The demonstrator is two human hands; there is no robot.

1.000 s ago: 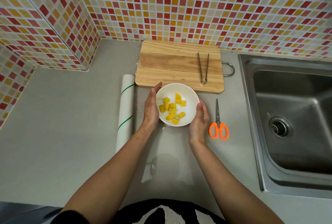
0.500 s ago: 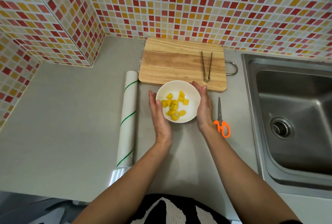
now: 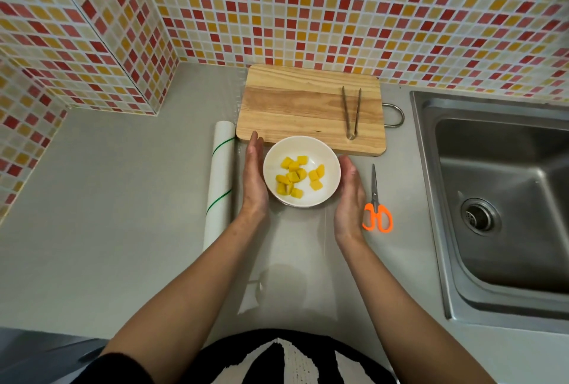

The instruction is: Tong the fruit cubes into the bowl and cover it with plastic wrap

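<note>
A white bowl (image 3: 327, 196) stands on the grey counter just in front of the wooden cutting board (image 3: 292, 106). Several yellow fruit cubes (image 3: 294, 175) lie in it. My left hand (image 3: 254, 180) lies flat against the bowl's left side, fingers straight and reaching to the board's edge. My right hand (image 3: 349, 195) rests against the bowl's right side, further back. A clear sheet of plastic wrap (image 3: 295, 260) spreads over the counter around the bowl; I cannot tell whether it covers the bowl's top. Metal tongs (image 3: 351, 112) lie on the board's right part.
The roll of plastic wrap (image 3: 219, 186) lies left of my left hand. Orange-handled scissors (image 3: 376, 205) lie right of my right hand. A steel sink (image 3: 498, 198) fills the right side. Tiled walls close off the back and left.
Over the last half second my left hand slid forward along the bowl's side and my right hand slid back toward me. The bowl has stayed put.
</note>
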